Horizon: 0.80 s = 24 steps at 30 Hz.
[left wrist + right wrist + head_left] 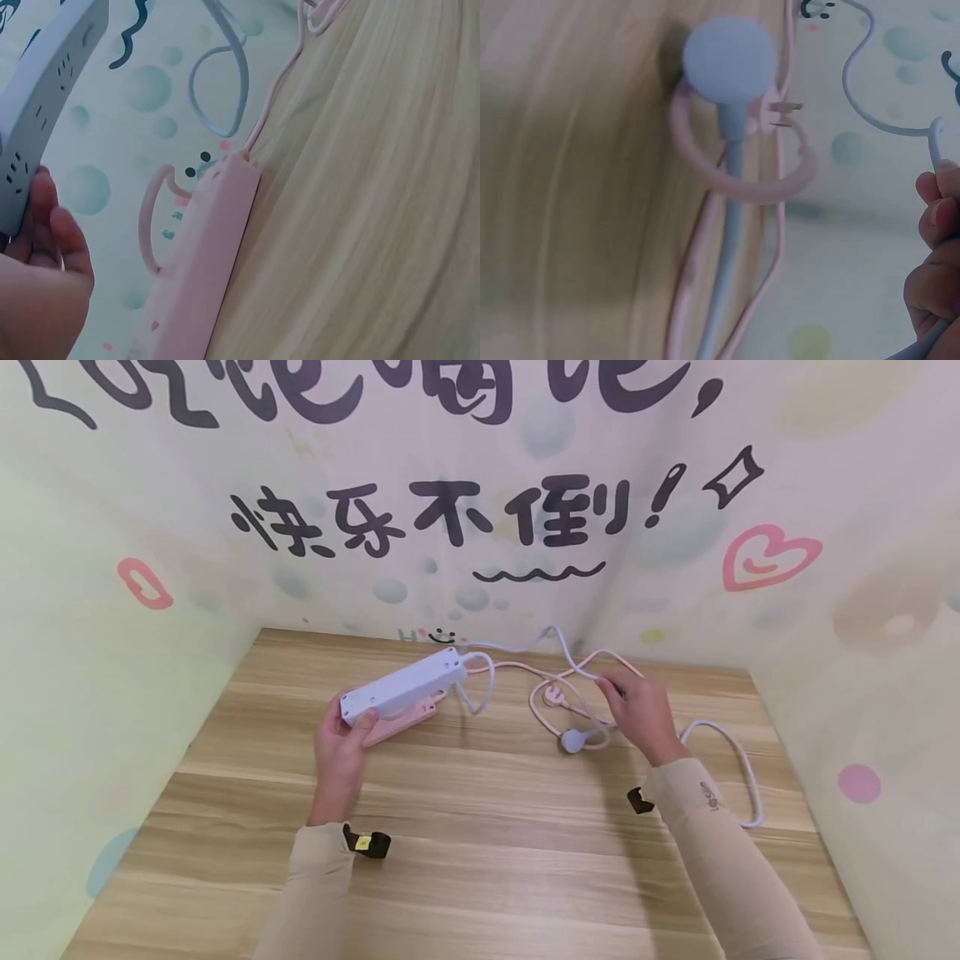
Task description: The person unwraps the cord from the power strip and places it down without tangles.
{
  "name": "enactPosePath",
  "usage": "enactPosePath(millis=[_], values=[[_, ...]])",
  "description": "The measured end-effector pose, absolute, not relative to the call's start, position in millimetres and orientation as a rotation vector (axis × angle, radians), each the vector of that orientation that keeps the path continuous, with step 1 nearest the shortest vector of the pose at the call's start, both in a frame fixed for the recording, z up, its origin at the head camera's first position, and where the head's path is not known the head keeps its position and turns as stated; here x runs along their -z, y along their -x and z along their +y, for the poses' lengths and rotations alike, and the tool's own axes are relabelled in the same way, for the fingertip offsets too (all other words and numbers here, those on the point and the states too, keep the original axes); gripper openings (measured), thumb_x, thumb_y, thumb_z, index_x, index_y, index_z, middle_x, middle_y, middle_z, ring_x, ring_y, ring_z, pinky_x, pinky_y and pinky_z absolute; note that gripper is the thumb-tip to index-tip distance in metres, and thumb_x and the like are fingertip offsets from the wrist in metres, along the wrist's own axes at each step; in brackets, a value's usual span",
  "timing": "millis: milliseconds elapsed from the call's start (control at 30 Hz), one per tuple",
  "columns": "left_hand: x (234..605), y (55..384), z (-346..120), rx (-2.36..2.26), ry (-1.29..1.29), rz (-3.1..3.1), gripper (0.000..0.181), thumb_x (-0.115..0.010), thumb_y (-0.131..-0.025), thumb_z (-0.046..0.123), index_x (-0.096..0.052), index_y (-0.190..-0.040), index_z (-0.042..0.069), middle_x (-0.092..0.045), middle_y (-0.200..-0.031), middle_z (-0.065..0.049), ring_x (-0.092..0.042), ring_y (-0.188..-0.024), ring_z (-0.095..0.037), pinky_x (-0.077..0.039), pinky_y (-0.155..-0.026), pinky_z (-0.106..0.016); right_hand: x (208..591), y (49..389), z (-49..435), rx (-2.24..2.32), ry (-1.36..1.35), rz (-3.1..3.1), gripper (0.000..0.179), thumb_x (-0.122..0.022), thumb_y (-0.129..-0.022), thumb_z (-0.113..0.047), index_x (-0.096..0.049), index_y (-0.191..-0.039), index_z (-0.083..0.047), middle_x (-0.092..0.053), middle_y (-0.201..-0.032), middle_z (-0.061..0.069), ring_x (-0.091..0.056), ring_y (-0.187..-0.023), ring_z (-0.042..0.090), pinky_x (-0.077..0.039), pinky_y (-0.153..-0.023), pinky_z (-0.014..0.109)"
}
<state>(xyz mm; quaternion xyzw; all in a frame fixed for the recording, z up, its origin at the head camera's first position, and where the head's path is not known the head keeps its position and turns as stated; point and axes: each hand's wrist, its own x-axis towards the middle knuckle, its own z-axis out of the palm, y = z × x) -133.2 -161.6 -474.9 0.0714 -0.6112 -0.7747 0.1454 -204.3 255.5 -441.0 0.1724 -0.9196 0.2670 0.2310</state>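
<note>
In the head view my left hand [341,756] grips one end of a pale blue power strip [405,683], lifted off the table and tilted. Sockets show along its face in the left wrist view. A pink power strip [402,720] lies on the table behind and partly under it. My right hand [641,714] pinches the blue strip's cord [566,652] above the table's right half. Just left of that hand lie the round blue plug [572,741] and the pink plug [554,695]. In the right wrist view, a loop of pink cord [739,191] passes around the blue plug's cord.
The wooden table [480,860] runs back to a printed wall cloth [420,593], with more cloth at both sides. A loop of blue cord [750,768] lies near the right edge. Pink cord [611,653] tangles with blue cord by the right hand.
</note>
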Motion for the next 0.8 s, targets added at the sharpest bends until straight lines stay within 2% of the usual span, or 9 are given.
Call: enactPosePath(millis=[233,300,400,533,700,800], values=[[480.9,132.9,-161.3,2.052,-0.367,-1.824,0.045,-0.074,-0.092,0.005,-0.057,-0.133,0.001,-0.064,-0.116,0.005,-0.062,-0.110,-0.008,-0.054,-0.093,-0.011,457.1,199.7,264.9,-0.723,-0.421,-2.615,0.016,-0.070,-0.096,-0.012,-0.078,-0.100,0.002,-0.078,-0.084,0.018,-0.062,-0.060,0.022,-0.052,-0.058,0.035],[483.2,131.6,-160.8,1.999,-0.405,-1.881,0.046,-0.074,-0.092,0.009,-0.057,-0.134,0.001,-0.064,-0.119,0.002,-0.061,-0.109,-0.006,-0.054,-0.089,-0.009,460.9,199.0,265.8,-0.728,-0.419,-2.654,0.018,-0.069,-0.097,-0.013,-0.078,-0.101,0.003,-0.078,-0.088,0.020,-0.068,-0.065,0.025,-0.057,-0.062,0.041],[488.0,128.5,-159.1,1.902,-0.462,-1.983,0.049,-0.075,-0.093,0.017,-0.057,-0.136,0.002,-0.063,-0.121,-0.005,-0.059,-0.099,-0.005,-0.053,-0.077,-0.007,465.3,197.1,266.7,-0.734,-0.420,-2.722,0.021,-0.068,-0.098,-0.014,-0.077,-0.103,0.004,-0.078,-0.095,0.021,-0.073,-0.077,0.031,-0.060,-0.070,0.047],[496.2,124.7,-155.3,1.757,-0.524,-2.102,0.053,-0.077,-0.092,0.026,-0.058,-0.135,0.004,-0.065,-0.118,-0.011,-0.052,-0.084,-0.008,-0.046,-0.065,-0.012,469.2,193.0,268.7,-0.757,-0.372,-2.836,0.024,-0.064,-0.101,-0.016,-0.076,-0.107,0.003,-0.078,-0.098,0.021,-0.073,-0.084,0.032,-0.060,-0.074,0.047],[502.3,121.8,-149.6,1.630,-0.532,-2.192,0.052,-0.078,-0.091,0.028,-0.058,-0.132,0.004,-0.067,-0.117,-0.015,-0.053,-0.084,-0.014,-0.045,-0.064,-0.013,471.5,189.7,273.2,-0.770,-0.273,-2.965,0.027,-0.057,-0.104,-0.018,-0.073,-0.115,0.001,-0.077,-0.103,0.019,-0.068,-0.082,0.026,-0.057,-0.074,0.042],[503.4,120.3,-147.7,1.577,-0.533,-2.228,0.052,-0.081,-0.088,0.024,-0.059,-0.129,0.001,-0.068,-0.115,-0.020,-0.061,-0.090,-0.023,-0.048,-0.069,-0.014,471.5,189.0,274.8,-0.759,-0.252,-3.010,0.032,-0.054,-0.104,-0.019,-0.070,-0.122,0.002,-0.074,-0.112,0.022,-0.066,-0.088,0.029,-0.056,-0.078,0.045]])
